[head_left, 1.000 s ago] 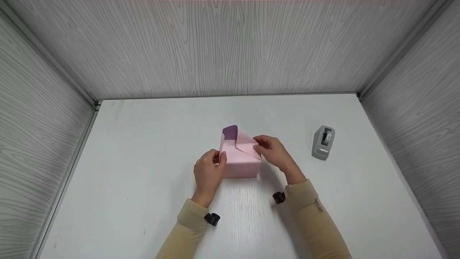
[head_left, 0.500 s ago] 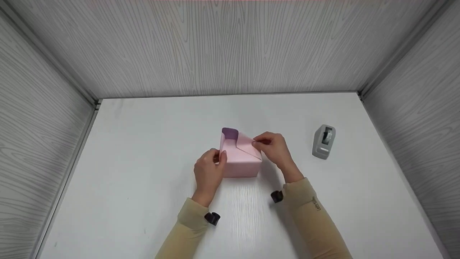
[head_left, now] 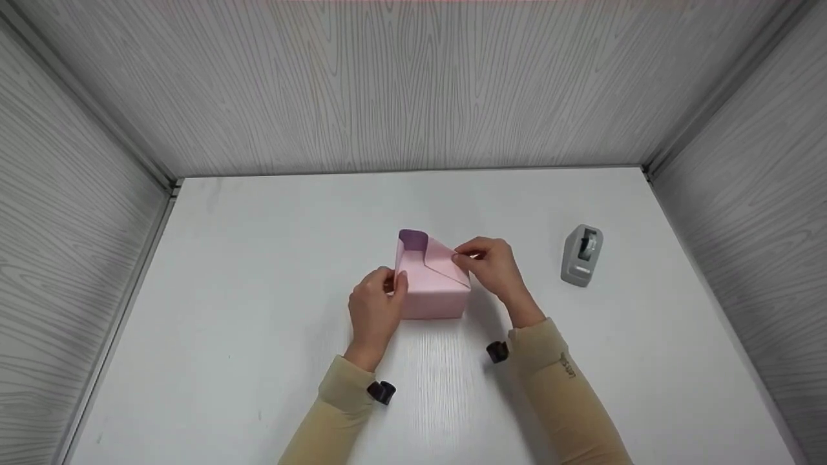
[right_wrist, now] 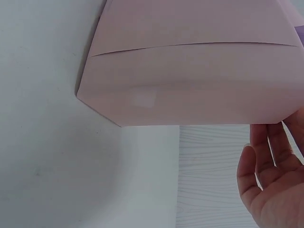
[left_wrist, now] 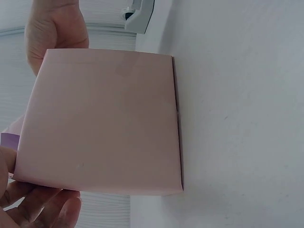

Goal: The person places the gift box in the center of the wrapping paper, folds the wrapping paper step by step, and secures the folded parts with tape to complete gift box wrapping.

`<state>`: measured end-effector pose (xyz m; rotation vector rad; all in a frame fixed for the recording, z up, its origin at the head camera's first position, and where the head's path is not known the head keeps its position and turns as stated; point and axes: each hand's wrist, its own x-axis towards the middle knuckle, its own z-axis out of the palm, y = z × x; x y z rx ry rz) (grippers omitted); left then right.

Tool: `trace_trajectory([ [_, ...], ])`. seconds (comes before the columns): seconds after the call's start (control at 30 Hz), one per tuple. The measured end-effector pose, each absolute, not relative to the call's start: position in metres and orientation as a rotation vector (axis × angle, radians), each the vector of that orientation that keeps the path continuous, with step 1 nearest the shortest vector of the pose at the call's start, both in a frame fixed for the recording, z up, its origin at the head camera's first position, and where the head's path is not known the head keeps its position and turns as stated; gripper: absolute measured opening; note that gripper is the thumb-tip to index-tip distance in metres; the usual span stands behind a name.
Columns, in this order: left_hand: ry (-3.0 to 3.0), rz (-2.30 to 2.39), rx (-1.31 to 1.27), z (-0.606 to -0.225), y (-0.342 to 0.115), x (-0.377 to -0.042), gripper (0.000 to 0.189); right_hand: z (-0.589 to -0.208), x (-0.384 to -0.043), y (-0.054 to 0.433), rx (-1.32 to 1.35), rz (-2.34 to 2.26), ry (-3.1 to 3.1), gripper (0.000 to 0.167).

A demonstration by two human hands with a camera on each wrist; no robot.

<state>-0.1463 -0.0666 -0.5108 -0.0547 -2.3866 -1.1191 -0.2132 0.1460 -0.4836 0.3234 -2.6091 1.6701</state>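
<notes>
A pink paper-wrapped box [head_left: 434, 303] stands on the white table. At its far top the paper folds over on a slant, and a purple inner side [head_left: 413, 240] shows at the far left corner. My left hand [head_left: 376, 310] pinches the left upper edge between thumb and fingers. The right hand [head_left: 492, 268] pinches the slanted flap [head_left: 446, 265] at the far right edge. A flat pink side [left_wrist: 102, 118] fills much of the left wrist view. In the right wrist view, a long paper seam [right_wrist: 190, 45] crosses the side, with a paler square patch [right_wrist: 144, 97] below it.
A grey tape dispenser [head_left: 581, 255] with a roll in it stands on the table [head_left: 258, 258], right of the hands. Wood-grain panels [head_left: 400, 84] close in the table at the back and both sides. A small black device [head_left: 381, 392] sits at the left cuff.
My right hand has shifted slightly away from me along the flap, and the purple corner has dipped a little. The left hand keeps its hold in the same place.
</notes>
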Motion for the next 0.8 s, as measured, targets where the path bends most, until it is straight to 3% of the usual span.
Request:
trace_trajectory([
  [0.8, -2.416, -1.129, -0.026, -0.509, -0.066, -0.146, 0.016, -0.459, -0.219, 0.121, 0.384, 1.540, -2.663, 0.008],
])
